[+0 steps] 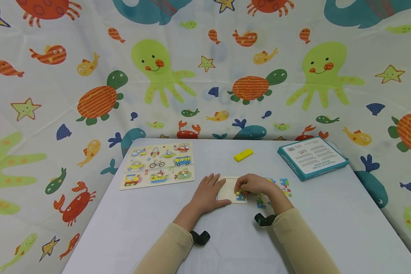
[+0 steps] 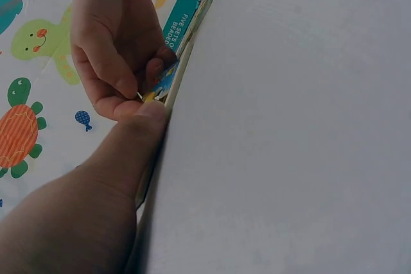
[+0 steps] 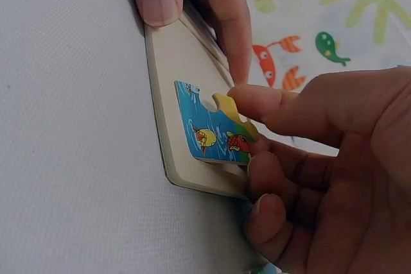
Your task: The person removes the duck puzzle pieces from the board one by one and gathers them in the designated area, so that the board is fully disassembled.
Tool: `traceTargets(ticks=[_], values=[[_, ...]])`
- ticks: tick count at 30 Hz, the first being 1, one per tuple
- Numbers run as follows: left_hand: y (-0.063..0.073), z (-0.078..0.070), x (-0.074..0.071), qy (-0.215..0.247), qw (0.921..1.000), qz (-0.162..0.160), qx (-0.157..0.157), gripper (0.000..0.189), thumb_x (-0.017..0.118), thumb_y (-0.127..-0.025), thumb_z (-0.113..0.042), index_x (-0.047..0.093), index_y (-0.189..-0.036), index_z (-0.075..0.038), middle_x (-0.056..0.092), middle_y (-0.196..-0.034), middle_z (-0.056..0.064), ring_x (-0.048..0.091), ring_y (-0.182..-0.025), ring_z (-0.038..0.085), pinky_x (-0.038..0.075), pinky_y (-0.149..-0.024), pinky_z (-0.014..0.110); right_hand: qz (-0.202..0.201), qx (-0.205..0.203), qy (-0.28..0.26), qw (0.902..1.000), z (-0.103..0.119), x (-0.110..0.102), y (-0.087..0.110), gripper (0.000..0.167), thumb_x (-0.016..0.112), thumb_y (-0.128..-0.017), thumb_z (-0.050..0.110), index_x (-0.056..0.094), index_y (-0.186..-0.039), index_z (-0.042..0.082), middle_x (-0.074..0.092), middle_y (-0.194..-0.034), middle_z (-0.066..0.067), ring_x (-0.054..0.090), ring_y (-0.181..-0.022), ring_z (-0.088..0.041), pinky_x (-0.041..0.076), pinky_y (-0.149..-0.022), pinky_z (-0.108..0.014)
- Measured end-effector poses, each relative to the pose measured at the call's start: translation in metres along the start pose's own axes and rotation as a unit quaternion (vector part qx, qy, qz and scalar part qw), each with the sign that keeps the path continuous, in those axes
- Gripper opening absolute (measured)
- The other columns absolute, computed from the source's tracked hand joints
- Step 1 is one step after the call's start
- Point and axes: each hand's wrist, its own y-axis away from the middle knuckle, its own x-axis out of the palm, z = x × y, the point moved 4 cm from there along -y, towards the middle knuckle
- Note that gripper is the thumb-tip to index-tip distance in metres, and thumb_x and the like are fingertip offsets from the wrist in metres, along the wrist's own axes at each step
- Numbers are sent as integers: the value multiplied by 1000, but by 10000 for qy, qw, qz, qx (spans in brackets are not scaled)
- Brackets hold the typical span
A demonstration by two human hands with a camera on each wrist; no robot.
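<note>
A small pale wooden puzzle tray (image 1: 228,186) lies on the table between the two hands. My left hand (image 1: 208,193) rests on its left side, fingers spread, the thumb along the near edge. With fingertips and thumb, my right hand (image 1: 257,183) pinches a jigsaw piece (image 3: 209,126) over the tray's near right corner. Printed blue with small fish and a yellow-green part, the piece sits slightly tilted in the right wrist view. Other jigsaw pieces (image 1: 285,182) lie to the right of the tray, some partly hidden by the right hand and forearm.
A wooden vehicle puzzle board (image 1: 159,165) lies at the back left. Behind the tray is a yellow block (image 1: 243,155). A teal box (image 1: 313,158) lies at the back right. A sea-animal printed cloth (image 1: 205,95) hangs behind the white table (image 1: 226,243).
</note>
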Motion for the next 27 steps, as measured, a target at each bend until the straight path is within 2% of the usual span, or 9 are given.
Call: traceTargets(ticks=[5, 9, 18, 27], values=[[0, 1, 1, -12, 10000, -53, 35, 88, 52, -84, -77, 38, -153, -24, 30, -162, 5, 24, -152, 29, 18, -125, 47, 111, -141, 3, 9998, 0, -1, 1, 10, 63, -94, 14, 71, -95, 19, 63, -86, 0, 56, -75, -18, 46, -66, -27], [-1, 1, 2, -19, 10000, -60, 45, 88, 52, -84, -77, 38, -153, -24, 30, -162, 5, 23, -152, 30, 18, -125, 47, 137, -167, 25, 9998, -2, 0, 1, 12, 67, -92, 11, 70, -95, 21, 62, -87, 0, 56, -78, -18, 47, -68, -28], [-1, 0, 1, -6, 9999, -96, 92, 87, 51, -84, -77, 38, -152, -24, 31, -162, 5, 25, -151, 30, 19, -125, 47, 107, -336, 99, 9993, -6, -3, 1, 11, 64, -94, 13, 69, -96, 22, 62, -85, 0, 56, -75, -18, 47, -68, -29], [-1, 0, 2, -18, 10000, -14, 36, 88, 52, -84, -77, 38, -153, -24, 30, -162, 4, 23, -152, 29, 18, -125, 46, -30, -414, -26, 9991, -16, -17, 9, 8, 61, -97, 18, 68, -96, 23, 60, -79, -1, 56, -71, -20, 46, -65, -30]])
